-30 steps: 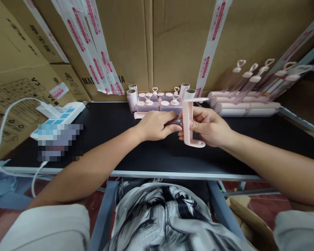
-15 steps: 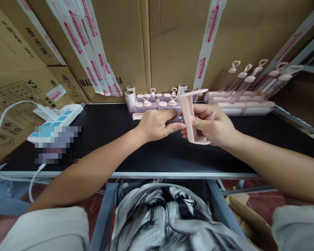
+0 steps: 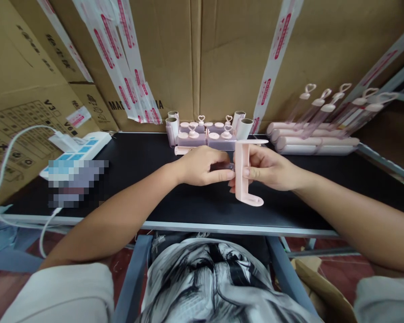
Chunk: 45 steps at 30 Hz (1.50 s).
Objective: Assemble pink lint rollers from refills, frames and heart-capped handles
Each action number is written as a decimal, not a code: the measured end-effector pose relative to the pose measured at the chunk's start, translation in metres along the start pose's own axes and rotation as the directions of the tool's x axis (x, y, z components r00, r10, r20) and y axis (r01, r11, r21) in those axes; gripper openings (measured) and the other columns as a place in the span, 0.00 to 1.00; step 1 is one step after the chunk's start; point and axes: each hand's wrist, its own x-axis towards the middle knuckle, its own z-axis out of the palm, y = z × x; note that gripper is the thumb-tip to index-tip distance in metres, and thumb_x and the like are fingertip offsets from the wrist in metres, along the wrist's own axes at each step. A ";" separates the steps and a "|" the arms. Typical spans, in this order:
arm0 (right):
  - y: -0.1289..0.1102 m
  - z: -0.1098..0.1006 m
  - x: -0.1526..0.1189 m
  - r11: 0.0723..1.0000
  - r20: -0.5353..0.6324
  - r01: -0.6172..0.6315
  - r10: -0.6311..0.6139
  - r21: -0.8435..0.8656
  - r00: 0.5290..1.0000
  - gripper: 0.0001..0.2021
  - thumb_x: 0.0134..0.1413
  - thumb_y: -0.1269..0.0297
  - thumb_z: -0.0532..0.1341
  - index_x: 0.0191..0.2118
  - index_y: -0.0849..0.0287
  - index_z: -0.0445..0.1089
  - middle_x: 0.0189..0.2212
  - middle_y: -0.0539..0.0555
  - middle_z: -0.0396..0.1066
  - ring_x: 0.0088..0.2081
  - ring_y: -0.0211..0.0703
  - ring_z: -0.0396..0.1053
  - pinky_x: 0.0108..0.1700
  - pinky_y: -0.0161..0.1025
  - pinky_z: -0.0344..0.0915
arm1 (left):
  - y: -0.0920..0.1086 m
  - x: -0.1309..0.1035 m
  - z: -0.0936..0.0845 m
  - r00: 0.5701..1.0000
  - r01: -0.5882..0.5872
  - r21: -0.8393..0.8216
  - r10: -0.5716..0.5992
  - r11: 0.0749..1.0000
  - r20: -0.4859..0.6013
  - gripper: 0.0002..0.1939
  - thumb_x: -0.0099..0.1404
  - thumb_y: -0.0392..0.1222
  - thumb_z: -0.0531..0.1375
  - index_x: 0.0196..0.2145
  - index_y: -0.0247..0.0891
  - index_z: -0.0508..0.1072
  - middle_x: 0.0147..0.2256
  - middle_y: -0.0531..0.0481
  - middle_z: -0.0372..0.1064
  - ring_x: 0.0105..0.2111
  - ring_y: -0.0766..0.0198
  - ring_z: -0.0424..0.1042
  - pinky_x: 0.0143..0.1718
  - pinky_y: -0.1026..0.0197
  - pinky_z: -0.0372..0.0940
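Over the black table [image 3: 128, 179], my right hand [image 3: 272, 168] grips a pale pink C-shaped bracket [image 3: 243, 172], its long side upright and its two short arms pointing right. My left hand [image 3: 205, 166] is closed on a small clear, dark-looking piece [image 3: 229, 166], which meets the left side of the bracket. Fingers hide most of that piece. Behind my hands sit purple-grey containers [image 3: 191, 140] with pink round lids and heart-shaped loops, and a pink strip [image 3: 183, 150] lies in front of them.
White tubes [image 3: 244, 128] stand beside the containers. Stacked pink cylinders [image 3: 318, 146] lie at the back right, with heart-topped clear tubes [image 3: 326, 107] above. A power strip [image 3: 84, 152] with white cables is on the left. Taped cardboard [image 3: 229, 58] rises behind.
The bracket has turned in my right hand, so its long side is now more upright. My left hand keeps its grip on the small piece. The camera view has shifted slightly.
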 end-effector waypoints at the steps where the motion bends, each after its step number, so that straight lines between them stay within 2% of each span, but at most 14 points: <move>1: 0.001 0.001 0.000 1.000 -0.004 -0.006 0.006 0.010 1.000 0.16 0.65 0.59 0.75 0.50 0.57 0.70 0.38 0.54 0.86 0.38 0.50 0.88 0.37 0.42 0.86 | 0.002 0.000 -0.001 1.000 -0.028 -0.018 0.028 0.999 0.001 0.26 0.75 0.64 0.58 0.42 0.37 0.81 0.42 0.41 0.83 0.40 0.54 0.81 0.42 0.56 0.71; 3: 0.002 0.005 0.000 0.999 -0.009 -0.014 0.014 0.031 1.000 0.19 0.65 0.58 0.75 0.53 0.56 0.68 0.39 0.54 0.86 0.38 0.51 0.88 0.39 0.44 0.86 | 0.008 0.001 -0.002 0.997 -0.078 -0.085 0.079 0.993 0.001 0.22 0.76 0.58 0.57 0.44 0.37 0.81 0.45 0.41 0.83 0.43 0.52 0.82 0.46 0.55 0.72; 6: 0.003 0.008 0.000 0.998 0.039 -0.031 0.030 0.045 0.999 0.19 0.65 0.56 0.75 0.51 0.57 0.69 0.39 0.55 0.86 0.39 0.51 0.88 0.41 0.44 0.86 | 0.013 0.003 -0.003 0.995 -0.060 -0.213 0.075 0.975 0.063 0.20 0.77 0.54 0.58 0.41 0.36 0.82 0.37 0.44 0.83 0.33 0.58 0.80 0.37 0.60 0.70; 8: 0.003 0.009 -0.001 0.998 0.086 -0.044 0.041 0.033 0.995 0.16 0.65 0.57 0.75 0.47 0.59 0.71 0.38 0.56 0.86 0.39 0.48 0.87 0.41 0.41 0.85 | 0.014 0.003 -0.003 0.990 -0.022 -0.254 0.056 0.967 0.127 0.21 0.77 0.55 0.59 0.38 0.35 0.82 0.33 0.45 0.81 0.29 0.61 0.77 0.33 0.61 0.67; 10: 0.003 0.009 -0.001 0.999 0.109 -0.035 0.032 0.021 0.994 0.15 0.66 0.58 0.75 0.45 0.61 0.72 0.38 0.56 0.86 0.39 0.46 0.87 0.41 0.38 0.84 | 0.014 0.002 -0.002 0.986 -0.006 -0.285 0.053 0.959 0.160 0.23 0.77 0.56 0.59 0.37 0.34 0.83 0.33 0.43 0.82 0.29 0.61 0.77 0.33 0.61 0.67; 14: 0.003 0.012 -0.003 1.000 0.093 0.004 -0.007 0.030 0.996 0.14 0.67 0.58 0.74 0.46 0.60 0.72 0.37 0.54 0.85 0.38 0.44 0.86 0.41 0.38 0.83 | 0.013 0.002 -0.001 0.988 0.008 -0.333 0.044 0.943 0.150 0.24 0.76 0.58 0.59 0.39 0.33 0.83 0.33 0.42 0.82 0.28 0.60 0.76 0.32 0.61 0.66; 20: 0.002 0.017 -0.006 1.000 0.080 0.003 -0.001 -0.026 0.997 0.15 0.67 0.55 0.73 0.46 0.60 0.73 0.37 0.55 0.84 0.38 0.44 0.85 0.44 0.40 0.82 | 0.013 0.001 0.000 0.988 -0.046 -0.317 0.089 0.947 0.123 0.22 0.76 0.57 0.60 0.38 0.35 0.82 0.32 0.43 0.81 0.27 0.61 0.76 0.31 0.60 0.65; 25: 0.004 0.020 -0.010 0.956 -0.022 0.096 -0.106 -0.277 0.994 0.18 0.69 0.49 0.71 0.41 0.62 0.75 0.35 0.57 0.82 0.37 0.43 0.81 0.43 0.38 0.78 | 0.013 0.000 -0.001 0.991 -0.042 -0.164 0.062 0.986 0.121 0.18 0.75 0.54 0.61 0.39 0.36 0.83 0.30 0.46 0.80 0.27 0.62 0.76 0.31 0.62 0.64; 28: 0.005 0.022 -0.011 0.932 -0.078 0.100 -0.136 -0.348 0.988 0.20 0.69 0.46 0.70 0.41 0.62 0.74 0.35 0.57 0.81 0.36 0.44 0.80 0.41 0.40 0.77 | 0.016 0.000 -0.003 0.993 -0.025 -0.121 0.038 0.992 0.109 0.18 0.75 0.55 0.62 0.42 0.38 0.83 0.29 0.49 0.79 0.25 0.63 0.74 0.30 0.62 0.63; 32: 0.002 0.025 -0.013 0.935 -0.090 0.089 -0.127 -0.343 0.988 0.22 0.64 0.44 0.72 0.37 0.60 0.73 0.30 0.55 0.79 0.31 0.44 0.78 0.38 0.39 0.76 | 0.019 0.000 -0.002 0.996 -0.039 -0.111 0.047 0.993 0.070 0.20 0.75 0.58 0.61 0.42 0.39 0.83 0.27 0.50 0.76 0.24 0.64 0.71 0.29 0.62 0.61; 38: -0.004 0.032 -0.015 0.944 -0.138 0.110 -0.159 -0.310 0.978 0.19 0.62 0.46 0.75 0.34 0.57 0.76 0.28 0.54 0.79 0.30 0.44 0.78 0.35 0.39 0.76 | 0.020 0.001 0.005 0.999 -0.047 -0.182 0.043 0.982 -0.024 0.21 0.73 0.61 0.65 0.39 0.39 0.83 0.26 0.50 0.77 0.23 0.66 0.71 0.27 0.62 0.60; 45: -0.011 0.040 -0.015 0.997 -0.115 0.057 -0.064 -0.060 0.991 0.14 0.63 0.54 0.76 0.43 0.56 0.76 0.32 0.52 0.81 0.31 0.45 0.82 0.36 0.41 0.81 | 0.017 0.001 0.017 0.996 -0.088 -0.367 0.082 0.926 -0.033 0.25 0.75 0.64 0.62 0.41 0.38 0.83 0.29 0.46 0.80 0.28 0.61 0.78 0.32 0.61 0.67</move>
